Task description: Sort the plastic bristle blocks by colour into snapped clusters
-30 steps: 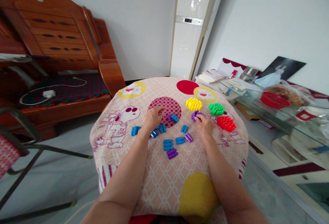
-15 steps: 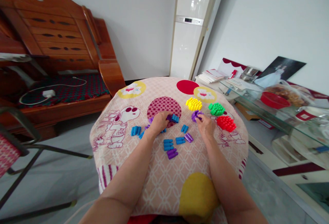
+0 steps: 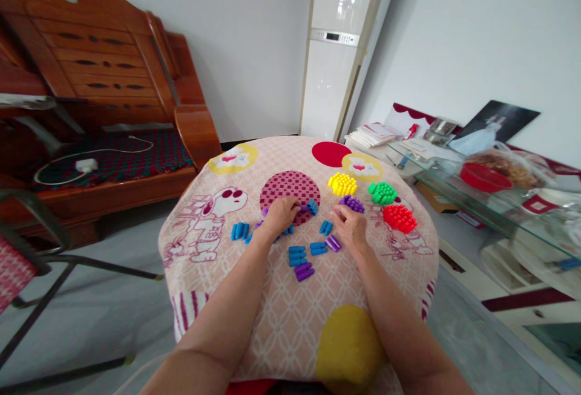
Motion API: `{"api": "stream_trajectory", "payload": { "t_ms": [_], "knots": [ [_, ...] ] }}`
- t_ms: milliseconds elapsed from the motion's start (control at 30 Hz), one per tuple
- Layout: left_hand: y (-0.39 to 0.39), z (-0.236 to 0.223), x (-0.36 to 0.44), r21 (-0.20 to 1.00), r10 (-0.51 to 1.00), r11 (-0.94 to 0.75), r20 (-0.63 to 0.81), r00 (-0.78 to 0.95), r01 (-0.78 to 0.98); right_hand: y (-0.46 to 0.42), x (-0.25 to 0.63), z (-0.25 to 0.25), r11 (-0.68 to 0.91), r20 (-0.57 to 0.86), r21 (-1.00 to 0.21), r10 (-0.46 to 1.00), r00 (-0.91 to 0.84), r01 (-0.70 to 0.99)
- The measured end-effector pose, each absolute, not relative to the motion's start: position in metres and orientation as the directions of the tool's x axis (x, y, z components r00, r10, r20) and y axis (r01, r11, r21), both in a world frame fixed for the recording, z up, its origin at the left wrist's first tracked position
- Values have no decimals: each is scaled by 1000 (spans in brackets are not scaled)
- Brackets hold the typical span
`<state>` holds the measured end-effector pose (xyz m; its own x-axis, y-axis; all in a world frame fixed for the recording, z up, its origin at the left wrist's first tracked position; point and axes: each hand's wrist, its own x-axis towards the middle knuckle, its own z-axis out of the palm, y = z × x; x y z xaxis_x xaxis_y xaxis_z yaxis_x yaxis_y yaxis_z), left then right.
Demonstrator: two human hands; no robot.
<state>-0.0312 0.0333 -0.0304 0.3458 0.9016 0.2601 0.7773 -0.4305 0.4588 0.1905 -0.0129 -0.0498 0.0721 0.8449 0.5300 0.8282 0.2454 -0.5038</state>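
My left hand (image 3: 282, 215) is closed near the middle of the table, its fingertips on a small purple peg-like piece (image 3: 304, 208). Just beyond that, a cluster of blue pieces (image 3: 311, 206) lies tilted; whether it touches the purple one I cannot tell. My right hand (image 3: 351, 227) is in a pinch in front of the purple pile (image 3: 352, 203), apart from it; anything between its fingertips is too small to make out. Between and below my hands lie loose blue pieces (image 3: 297, 256) and purple pieces (image 3: 304, 271). More pieces are partly hidden under my left wrist.
Sorted piles in yellow (image 3: 343, 184), green (image 3: 382, 192) and red (image 3: 400, 218) sit at the table's right side. A patterned cloth (image 3: 290, 322) covers the round table. To the right is a glass shelf (image 3: 490, 195); a wooden bench (image 3: 95, 80) stands at the left.
My right hand has drawn back from the purple pile, moving left and toward me. The blue cluster by my left fingertips has turned, and the left hand has shifted slightly.
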Motion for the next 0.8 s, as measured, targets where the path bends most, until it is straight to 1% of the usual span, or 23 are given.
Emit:
{"api": "stream_trajectory", "payload": {
  "t_ms": [100, 200, 300, 433, 500, 567, 700, 800],
  "knots": [
    [32, -24, -31, 507, 906, -423, 258, 336, 751, -16, 183, -47, 288, 526, -498, 850, 21, 818],
    [27, -14, -29, 568, 861, -503, 258, 439, 652, -19, 177, -44, 332, 507, -520, 861, -28, 787],
    [21, -8, -26, 625, 808, -555, 248, 535, 549, -20, 171, -43, 377, 485, -582, 872, -64, 720],
    [19, -7, -23, 662, 790, -561, 248, 561, 497, -21, 170, -41, 391, 454, -678, 889, -64, 623],
    [21, -9, -25, 664, 816, -543, 274, 508, 514, -19, 176, -39, 388, 466, -707, 885, -24, 591],
    [24, -11, -29, 656, 860, -502, 309, 406, 563, -17, 188, -36, 377, 498, -720, 866, 55, 582],
    [30, -13, -39, 679, 916, -399, 333, 225, 616, -14, 220, -32, 311, 533, -727, 817, 218, 612],
    [34, -14, -44, 712, 930, -357, 329, 162, 605, -14, 241, -31, 267, 532, -687, 819, 218, 676]
  ]
}}
